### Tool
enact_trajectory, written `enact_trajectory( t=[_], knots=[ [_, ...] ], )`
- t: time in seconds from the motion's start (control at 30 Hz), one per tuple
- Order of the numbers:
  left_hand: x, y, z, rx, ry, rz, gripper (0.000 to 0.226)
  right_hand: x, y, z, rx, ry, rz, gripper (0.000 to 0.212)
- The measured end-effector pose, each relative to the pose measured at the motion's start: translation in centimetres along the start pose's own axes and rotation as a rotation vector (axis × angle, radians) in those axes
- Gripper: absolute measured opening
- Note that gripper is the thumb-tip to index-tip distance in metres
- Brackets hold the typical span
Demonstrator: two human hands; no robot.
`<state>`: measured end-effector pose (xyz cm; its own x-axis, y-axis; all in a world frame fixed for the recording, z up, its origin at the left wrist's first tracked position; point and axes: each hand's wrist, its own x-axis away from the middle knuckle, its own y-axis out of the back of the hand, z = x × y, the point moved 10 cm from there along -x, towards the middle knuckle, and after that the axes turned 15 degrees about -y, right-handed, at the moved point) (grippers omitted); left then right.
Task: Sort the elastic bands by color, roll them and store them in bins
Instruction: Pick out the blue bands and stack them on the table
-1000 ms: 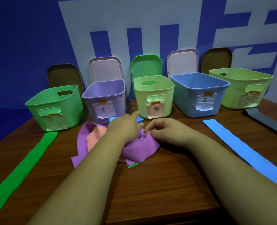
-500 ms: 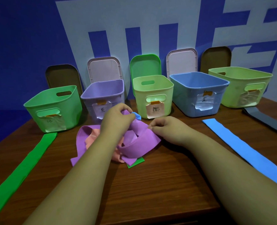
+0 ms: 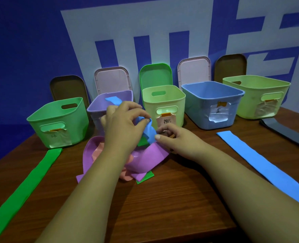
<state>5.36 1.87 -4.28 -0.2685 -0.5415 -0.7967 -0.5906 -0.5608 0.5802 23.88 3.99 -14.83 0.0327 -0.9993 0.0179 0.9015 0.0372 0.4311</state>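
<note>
Above tangled pile, left hand pinches blue band; right hand, fingers curled, seemingly pinches lower end.

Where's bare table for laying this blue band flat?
Free: bare table between left forearm and right forearm, near edge; lanes between green strip and left forearm, right forearm and blue strip. Crowded: band pile below left hand and right hand holding blue band; bins behind.

"蓝" on blue bin label
</note>
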Motion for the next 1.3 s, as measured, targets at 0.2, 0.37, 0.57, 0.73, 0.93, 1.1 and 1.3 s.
enact_trajectory(
  t=[0.2, 0.37, 0.57, 0.73, 0.93, 1.1, 1.3],
  knots=[
    [0.4, 0.9, 0.9, -0.166, 0.088, 0.018, 0.006, 0.1, 0.3, -0.2, 0.028, -0.038, -0.023, 0.015],
    [0.3, 2.0, -0.3, -0.176, -0.022, -0.082, 0.008, 0.0, 0.4, -0.4, 0.053, -0.051, -0.053, 0.018],
    [0.2, 2.0, -1.1, 0.079, -0.056, -0.136, 0.007, 1.1, 0.7, 1.2, -0.095, 0.017, -0.034, 0.018],
    [0.4, 1.1, -1.1, 0.140, -0.062, -0.096, 0.008, 1.5, 0.9, 1.8, -0.190, 0.049, -0.030, 0.026],
    [0.5, -1.5, -2.1, 0.193, -0.136, 0.086, 0.013, 2.0, 0.7, 2.1, -0.097, 0.079, -0.015, 0.022],
    [0.7, -1.1, -1.5, 0.341, -0.017, 0.010, 0.006, 1.3, 0.4, 1.9, -0.095, 0.075, 0.023, 0.010],
    [0.9, -0.9, -0.5, 0.467, 0.090, -0.066, 0.006, 1.0, -1.2, 1.2, -0.023, 0.042, 0.149, 0.034]
  ],
)
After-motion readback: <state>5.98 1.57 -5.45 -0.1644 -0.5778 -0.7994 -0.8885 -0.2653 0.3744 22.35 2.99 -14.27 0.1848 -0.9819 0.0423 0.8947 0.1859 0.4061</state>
